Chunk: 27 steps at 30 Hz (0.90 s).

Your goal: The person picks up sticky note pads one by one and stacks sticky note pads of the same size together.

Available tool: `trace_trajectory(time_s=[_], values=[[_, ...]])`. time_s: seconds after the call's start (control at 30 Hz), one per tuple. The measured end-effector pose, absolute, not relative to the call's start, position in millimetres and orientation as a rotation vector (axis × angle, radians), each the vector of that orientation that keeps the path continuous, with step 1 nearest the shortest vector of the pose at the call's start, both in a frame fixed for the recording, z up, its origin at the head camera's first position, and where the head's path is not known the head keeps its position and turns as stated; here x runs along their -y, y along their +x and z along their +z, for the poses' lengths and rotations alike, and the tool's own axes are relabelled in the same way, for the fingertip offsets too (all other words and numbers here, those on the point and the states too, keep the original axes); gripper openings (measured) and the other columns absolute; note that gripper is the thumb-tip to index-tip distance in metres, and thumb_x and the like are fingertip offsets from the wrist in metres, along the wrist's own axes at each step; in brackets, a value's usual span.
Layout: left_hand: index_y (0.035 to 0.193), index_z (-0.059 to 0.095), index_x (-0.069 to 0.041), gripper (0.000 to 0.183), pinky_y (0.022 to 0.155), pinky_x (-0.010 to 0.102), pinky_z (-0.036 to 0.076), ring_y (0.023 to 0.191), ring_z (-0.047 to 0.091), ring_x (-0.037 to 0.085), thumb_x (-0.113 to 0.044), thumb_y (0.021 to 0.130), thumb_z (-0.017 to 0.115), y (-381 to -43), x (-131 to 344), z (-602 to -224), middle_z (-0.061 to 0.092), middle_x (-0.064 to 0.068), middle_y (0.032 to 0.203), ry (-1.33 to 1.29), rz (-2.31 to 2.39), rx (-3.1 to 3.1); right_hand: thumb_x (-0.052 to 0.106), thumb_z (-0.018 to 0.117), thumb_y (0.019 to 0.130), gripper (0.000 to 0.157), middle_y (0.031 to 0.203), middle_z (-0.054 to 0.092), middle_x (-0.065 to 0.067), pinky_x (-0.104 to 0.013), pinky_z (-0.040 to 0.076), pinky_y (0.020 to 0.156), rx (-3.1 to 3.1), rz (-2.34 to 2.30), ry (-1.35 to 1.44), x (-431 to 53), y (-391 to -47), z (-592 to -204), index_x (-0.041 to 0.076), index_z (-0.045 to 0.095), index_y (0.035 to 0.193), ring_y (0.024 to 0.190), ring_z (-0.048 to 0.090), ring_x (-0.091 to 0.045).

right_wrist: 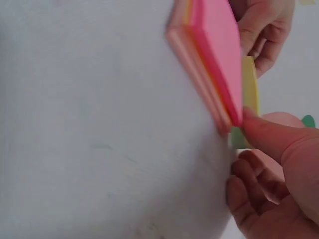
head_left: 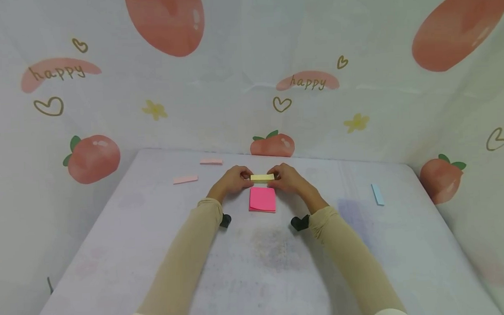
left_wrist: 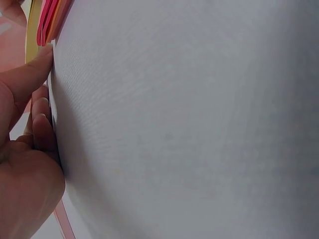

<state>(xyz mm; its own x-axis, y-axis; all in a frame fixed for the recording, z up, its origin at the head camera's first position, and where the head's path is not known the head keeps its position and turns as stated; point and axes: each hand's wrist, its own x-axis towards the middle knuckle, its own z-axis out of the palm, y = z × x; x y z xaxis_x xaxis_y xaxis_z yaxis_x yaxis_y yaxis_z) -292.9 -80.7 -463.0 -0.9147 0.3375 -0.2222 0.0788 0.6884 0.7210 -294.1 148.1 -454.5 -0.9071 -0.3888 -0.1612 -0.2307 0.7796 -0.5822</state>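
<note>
Both hands meet near the far side of the table at a narrow yellow sticky-note strip (head_left: 262, 177). The left hand (head_left: 233, 180) pinches its left end, and the right hand (head_left: 287, 178) pinches its right end. Just in front of the strip lies a stack of square sticky notes (head_left: 262, 199), bright pink on top. Orange and paler pink layers show at the stack's edge in the right wrist view. There, the right thumb (right_wrist: 271, 137) lies by the stack's corner against the strip, with a pale green piece (right_wrist: 240, 138) below it.
Two pale pink strips (head_left: 185, 179) (head_left: 211, 162) lie left of the hands. A light blue strip (head_left: 377, 194) lies far to the right. Behind the table (head_left: 248, 278) hangs a white cloth backdrop (head_left: 217, 107) with fruit prints. Black wrist devices (head_left: 300, 223) sit beneath the sleeves.
</note>
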Motion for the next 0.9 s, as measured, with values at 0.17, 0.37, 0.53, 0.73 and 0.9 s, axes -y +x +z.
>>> trace_trajectory(time_s=[0.17, 0.37, 0.53, 0.73, 0.9], values=[[0.126, 0.066, -0.008, 0.034, 0.096, 0.036, 0.046, 0.103, 0.054, 0.022, -0.021, 0.096, 0.070, -294.0, 79.1, -465.0, 0.062, 0.010, 0.113, 0.336, 1.065, -2.566, 0.028, 0.073, 0.095, 0.045, 0.126, 0.058, -0.014, -0.041, 0.052, 0.095, -2.722, -0.798, -0.467, -151.0, -289.6, -448.3, 0.008, 0.064, 0.134, 0.114, 0.056, -0.029], [0.127, 0.065, -0.008, 0.034, 0.097, 0.037, 0.046, 0.104, 0.054, 0.022, -0.021, 0.096, 0.070, -292.7, 79.6, -463.2, 0.061, 0.010, 0.113, 0.328, 1.055, -2.579, 0.042, 0.064, 0.099, 0.053, 0.142, 0.047, -0.018, -0.051, 0.048, 0.105, -2.863, -0.682, -0.405, -149.4, -281.8, -443.5, 0.011, 0.056, 0.141, 0.130, 0.042, -0.036], [0.127, 0.065, -0.007, 0.034, 0.097, 0.037, 0.046, 0.104, 0.054, 0.022, -0.020, 0.096, 0.069, -290.4, 83.4, -461.1, 0.061, 0.010, 0.113, 0.337, 1.067, -2.583, 0.049, 0.060, 0.100, 0.060, 0.147, 0.041, -0.018, -0.055, 0.046, 0.106, -3.047, -0.424, -0.430, -146.3, -275.8, -443.6, 0.010, 0.050, 0.145, 0.132, 0.041, -0.041], [0.126, 0.066, -0.005, 0.033, 0.096, 0.036, 0.047, 0.103, 0.055, 0.022, -0.019, 0.096, 0.070, -289.2, 84.1, -460.8, 0.063, 0.011, 0.112, 0.362, 1.098, -2.564, 0.059, 0.055, 0.099, 0.075, 0.156, 0.035, -0.022, -0.064, 0.034, 0.115, -3.147, -0.221, -0.426, -147.5, -269.9, -445.3, 0.014, 0.037, 0.156, 0.142, 0.035, -0.046], [0.126, 0.066, -0.005, 0.034, 0.096, 0.035, 0.047, 0.103, 0.054, 0.021, -0.019, 0.095, 0.070, -290.5, 81.9, -460.8, 0.062, 0.010, 0.112, 0.355, 1.103, -2.558, 0.067, 0.047, 0.098, 0.083, 0.166, 0.021, -0.021, -0.071, 0.018, 0.121, -3.133, -0.194, -0.401, -150.0, -267.6, -445.5, 0.019, 0.025, 0.162, 0.153, 0.019, -0.049]])
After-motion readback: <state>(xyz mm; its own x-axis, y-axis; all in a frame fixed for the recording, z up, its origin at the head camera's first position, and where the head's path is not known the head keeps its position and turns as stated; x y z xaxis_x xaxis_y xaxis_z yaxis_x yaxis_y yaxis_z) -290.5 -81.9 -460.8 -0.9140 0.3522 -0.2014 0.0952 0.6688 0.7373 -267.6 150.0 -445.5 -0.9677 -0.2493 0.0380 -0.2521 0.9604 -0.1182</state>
